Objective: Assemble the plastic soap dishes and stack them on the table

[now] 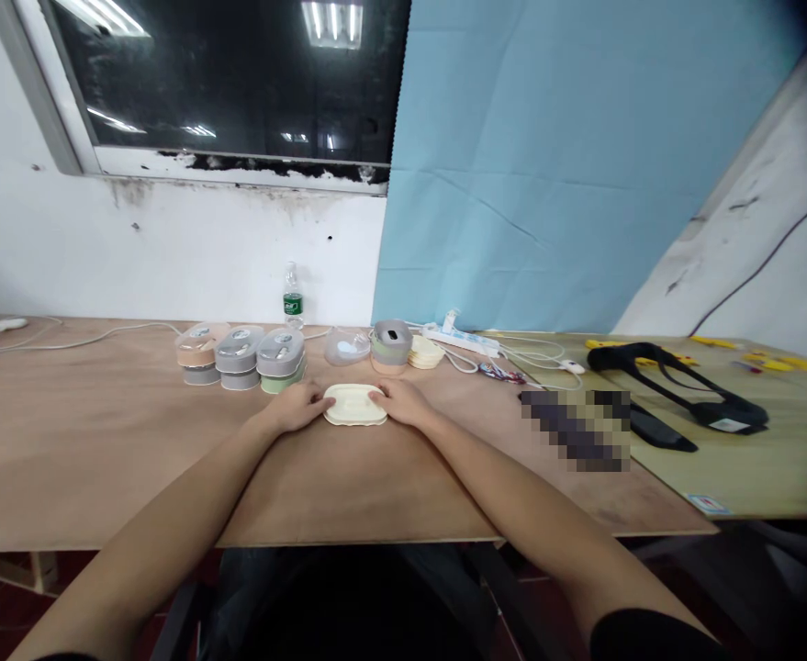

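A cream oval plastic lid [355, 405] lies low over the table in front of me; whether it touches the wood I cannot tell. My left hand [297, 406] grips its left end, thumb over the rim. At the opposite end my right hand [403, 401] holds it the same way, thumb on top, the other fingers partly hidden. Just beyond are a stack of similar cream pieces [426, 353], a grey oval container [391, 343] and a clear plastic cover [346, 347].
Stacked oval lunch boxes [239, 356] stand left of my hands, with a water bottle [293, 298] behind. A power strip [459, 340] and cables lie back right. Farther right are a black strap-like frame [710, 413] and a pixelated dark object [572, 430].
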Available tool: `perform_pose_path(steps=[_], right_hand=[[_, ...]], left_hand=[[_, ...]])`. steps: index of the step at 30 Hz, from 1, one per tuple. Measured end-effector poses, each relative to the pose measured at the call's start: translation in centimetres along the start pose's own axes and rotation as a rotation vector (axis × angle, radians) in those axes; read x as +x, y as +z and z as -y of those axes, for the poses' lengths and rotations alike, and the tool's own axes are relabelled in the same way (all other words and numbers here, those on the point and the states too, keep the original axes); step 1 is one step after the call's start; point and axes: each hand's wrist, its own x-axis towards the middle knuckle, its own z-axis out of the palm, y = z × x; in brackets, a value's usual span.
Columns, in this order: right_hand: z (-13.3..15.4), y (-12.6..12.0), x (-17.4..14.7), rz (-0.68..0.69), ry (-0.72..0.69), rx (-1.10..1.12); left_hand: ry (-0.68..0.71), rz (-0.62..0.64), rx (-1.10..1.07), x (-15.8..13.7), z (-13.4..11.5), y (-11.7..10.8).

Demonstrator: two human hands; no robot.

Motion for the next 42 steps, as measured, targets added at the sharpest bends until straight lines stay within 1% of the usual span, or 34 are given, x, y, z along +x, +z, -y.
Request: perform_pose_path(steps=[4, 6, 8, 13, 17, 20, 23, 27, 31, 36, 42], right_hand=[[0.0, -0.1, -0.1, 0.011, 0.020, 0.008], [0.0, 0.1, 0.0, -0.014, 0.041, 0.005], [0.0, 0.4, 0.2, -0.093, 0.067, 0.001], [-0.3, 0.6, 1.1, -0.367, 0.097, -0.031], [-1.9, 0.2, 2.1, -0.499, 0.151, -0.028], [-3.3, -0.3, 2.6, -0.560, 0.195, -0.020], [-3.8, -0.3, 2.7, -0.563, 0.183, -0.063], [-3.3, 0.2, 2.9, -0.521, 0.119, -0.131], [-3.6, 0.5, 3.3, -0.478, 0.156, -0.111], [-4.7, 0.3, 3.4, -0.513, 0.146, -0.061], [-4.4, 0.4, 3.1, -0.550, 0.151, -0.021]], left_hand=[[-0.003, -0.002, -0.010, 0.0, 0.1, 0.0], [-0.013, -0.003, -0.006, 0.0, 0.2, 0.1], [-0.032, -0.006, 0.006, 0.1, 0.2, 0.1], [-0.086, -0.025, 0.000, 0.0, 0.0, 0.2], [-0.123, -0.027, -0.034, -0.1, -0.1, 0.2], [-0.104, -0.012, -0.053, -0.1, -0.2, 0.2], [-0.088, -0.001, -0.059, -0.2, -0.4, 0.1], [-0.075, 0.006, -0.018, -0.1, -0.3, 0.2], [-0.050, 0.015, -0.008, 0.0, -0.1, 0.2], [-0.042, 0.031, -0.014, 0.0, 0.0, 0.1], [-0.056, 0.042, -0.015, 0.0, 0.1, 0.0]])
